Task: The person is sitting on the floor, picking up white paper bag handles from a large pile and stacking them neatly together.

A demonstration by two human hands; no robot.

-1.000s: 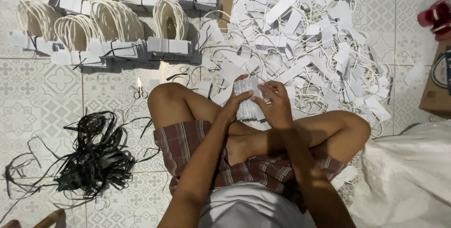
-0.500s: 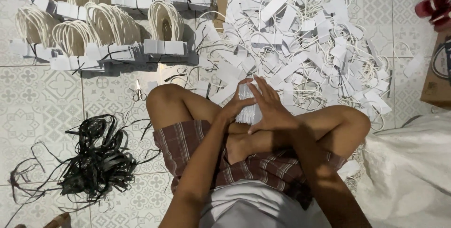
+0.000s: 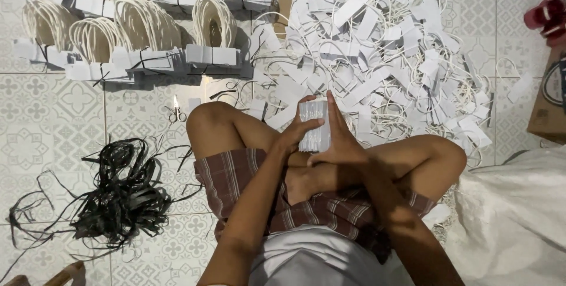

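Note:
I sit cross-legged on a patterned tile floor. A thick stack of white paper tags [image 3: 313,124] stands upright between my hands, just above my crossed legs. My left hand [image 3: 295,133] grips its left side with the fingers curled around it. My right hand [image 3: 337,139] presses flat against its right side, fingers stretched upward. Beyond the hands lies a large loose pile of white tags with strings [image 3: 389,56].
Tied bundles of white tags with looped strings [image 3: 147,32] lie in rows at the upper left. Small scissors [image 3: 175,111] rest near my left knee. A tangle of black strips [image 3: 118,197] lies at the left, a white sack [image 3: 519,221] at the right, a cardboard box [image 3: 548,103] beyond it.
The tag stack has been squared up and now stands upright between both hands. My right hand has flattened against its side, fingers straightened.

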